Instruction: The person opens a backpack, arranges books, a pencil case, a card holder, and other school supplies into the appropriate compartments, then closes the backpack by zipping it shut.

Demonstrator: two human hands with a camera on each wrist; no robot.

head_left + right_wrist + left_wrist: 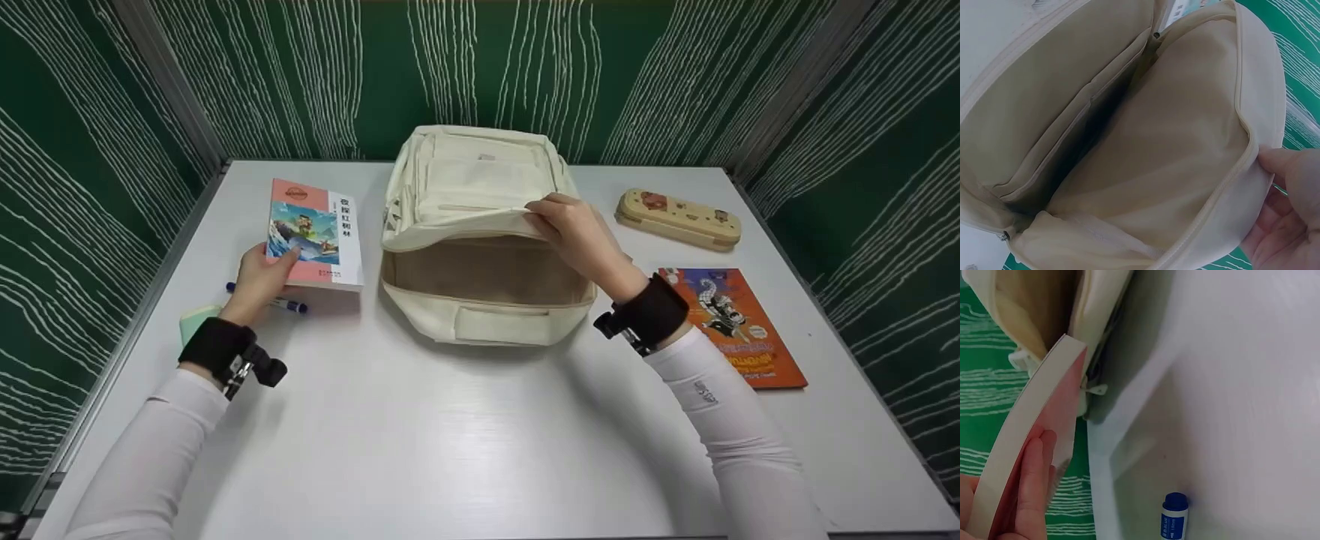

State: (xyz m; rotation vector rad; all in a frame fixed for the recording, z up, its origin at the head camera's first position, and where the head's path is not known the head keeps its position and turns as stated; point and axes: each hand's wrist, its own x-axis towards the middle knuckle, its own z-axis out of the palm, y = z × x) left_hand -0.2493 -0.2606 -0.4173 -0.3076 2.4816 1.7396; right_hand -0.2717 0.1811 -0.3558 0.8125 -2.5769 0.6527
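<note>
A cream backpack [487,172] lies on the table with its main compartment gaping toward me. My right hand [574,232] pinches the edge of its upper flap and holds it raised; the right wrist view looks into the beige lining [1174,124] and an inner pocket. To the left of the bag, my left hand [262,274] grips a pink and white paperback book [315,232] by its lower left corner, thumb on the cover and fingers behind. The book is tilted above the table, its page edges [1027,410] showing in the left wrist view.
Under the left hand lies a blue and white marker [289,304], with a mint green object [196,322] partly hidden by the wrist. On the right are a yellow pencil case [679,219] and an orange book [750,337], partly covered by the right forearm. Green walls enclose the table.
</note>
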